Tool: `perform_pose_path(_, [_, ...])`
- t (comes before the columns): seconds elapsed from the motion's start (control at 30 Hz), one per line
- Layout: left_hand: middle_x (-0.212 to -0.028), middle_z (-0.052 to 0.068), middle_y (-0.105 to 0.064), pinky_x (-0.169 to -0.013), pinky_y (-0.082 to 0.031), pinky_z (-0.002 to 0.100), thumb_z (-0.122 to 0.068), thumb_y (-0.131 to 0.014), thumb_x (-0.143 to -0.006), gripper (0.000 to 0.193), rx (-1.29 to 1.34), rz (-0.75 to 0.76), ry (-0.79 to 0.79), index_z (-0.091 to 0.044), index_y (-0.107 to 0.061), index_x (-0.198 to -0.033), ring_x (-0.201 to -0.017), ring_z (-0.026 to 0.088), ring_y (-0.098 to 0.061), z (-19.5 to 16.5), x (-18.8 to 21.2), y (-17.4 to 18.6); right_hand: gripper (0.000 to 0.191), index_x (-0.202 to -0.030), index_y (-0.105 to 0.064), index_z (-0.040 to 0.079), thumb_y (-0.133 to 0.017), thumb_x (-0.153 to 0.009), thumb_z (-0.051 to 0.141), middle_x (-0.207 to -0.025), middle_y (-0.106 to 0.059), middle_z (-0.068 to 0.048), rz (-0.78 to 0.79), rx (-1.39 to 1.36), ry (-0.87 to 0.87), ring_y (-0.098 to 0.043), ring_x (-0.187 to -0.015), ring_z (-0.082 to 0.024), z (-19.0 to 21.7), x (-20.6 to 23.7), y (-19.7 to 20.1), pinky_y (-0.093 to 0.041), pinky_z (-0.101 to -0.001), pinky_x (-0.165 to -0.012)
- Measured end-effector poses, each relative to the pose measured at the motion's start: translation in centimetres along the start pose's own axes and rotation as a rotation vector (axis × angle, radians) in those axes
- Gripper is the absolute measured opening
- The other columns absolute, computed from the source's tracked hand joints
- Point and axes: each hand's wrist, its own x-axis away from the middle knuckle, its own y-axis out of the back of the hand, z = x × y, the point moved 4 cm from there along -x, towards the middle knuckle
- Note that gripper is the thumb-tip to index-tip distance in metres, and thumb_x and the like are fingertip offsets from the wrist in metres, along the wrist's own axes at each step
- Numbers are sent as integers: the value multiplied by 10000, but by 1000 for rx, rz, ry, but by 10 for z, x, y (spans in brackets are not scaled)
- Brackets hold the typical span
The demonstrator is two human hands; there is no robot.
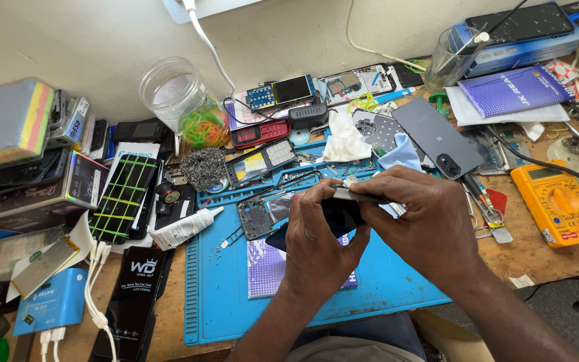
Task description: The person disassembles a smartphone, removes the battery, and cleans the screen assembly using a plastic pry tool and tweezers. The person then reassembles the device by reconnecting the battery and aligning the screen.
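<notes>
Nearest the camera, two forearms are seen rising from the lower edge, meeting over the bench (pixel 537 255).

Mat (pixel 383 281): large, blue, laid on the bench; loose screws and small metal parts are scattered on its left portion.

Phone (pixel 343 213): dark, opened, held above the mat's middle between both hands. Its thin upper edge is turned toward the wall.

Left hand (pixel 316 245): closed about the phone's lower left side, thumb pressed on the top edge.

Right hand (pixel 420 221): clamped on the phone's right end, fingers curled over it. Whether a tool is pinched there cannot be told.

Back cover (pixel 437 137): grey, lying flat beyond the hands, beside a light blue cloth (pixel 400 153).

Multimeter (pixel 557 201): orange-yellow, at the right of the bench, well apart from the hands.

Jar (pixel 182 100): clear, tipped against the wall, rubber bands inside.

Frame (pixel 256 218): dark inner phone part, on the mat just left of the hands.

Glue tube (pixel 182 229): white, at the mat's left edge.

Tweezers (pixel 484 201): on the bench just right of the right hand.

Risks, as judged: the phone is held in the air by its edges, so a slip could drop it onto the loose screws, scratching it or scattering them off the mat. Too much thumb pressure on the thin edge could crack the panel. A sweeping wrist could knock the frame or catch the tweezers.
</notes>
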Motion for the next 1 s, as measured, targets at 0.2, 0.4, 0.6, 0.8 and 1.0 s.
perform_pose_path(0.2, [-1261,182,-609,-923,-579,436,-150,-918,-784,720,15,5,-2,-10,-407,-1272,-1124,341,-646,2,0,0,214,-1002,-793,65,-774,-790,44,-879,-784,-85,34,-51,-44,-775,-745,-153,-3,-9,1,-606,-288,-617])
perform_pose_path(0.4, [-1262,188,-601,-933,-581,436,-136,-905,-793,716,13,10,-11,-6,-407,-1291,-1123,342,-644,1,0,0,219,-999,-779,57,-775,-780,43,-876,-770,-80,36,2,28,-772,-746,-176,4,-10,2,-609,-297,-639])
perform_pose_path(0.6, [-1236,182,-610,-933,-567,452,-114,-893,-770,736,1,-6,-5,1,-403,-1307,-1096,351,-640,0,-1,-1,234,-1041,-748,68,-769,-808,73,-914,-743,-74,-41,234,187,-738,-751,-246,21,6,-4,-572,-355,-629])
perform_pose_path(0.8, [-1244,186,-609,-924,-573,442,-137,-906,-789,709,7,-2,-6,-8,-415,-1283,-1102,349,-640,1,0,-1,197,-1008,-766,73,-775,-812,91,-862,-736,-72,-6,207,84,-735,-709,-228,12,2,-5,-568,-345,-594])
perform_pose_path(1.0, [-1250,192,-604,-933,-570,454,-124,-896,-776,705,-3,5,-7,1,-416,-1277,-1118,357,-636,2,1,-2,184,-1013,-755,58,-775,-832,80,-913,-743,-79,-39,154,145,-748,-790,-233,9,0,-6,-584,-333,-653])
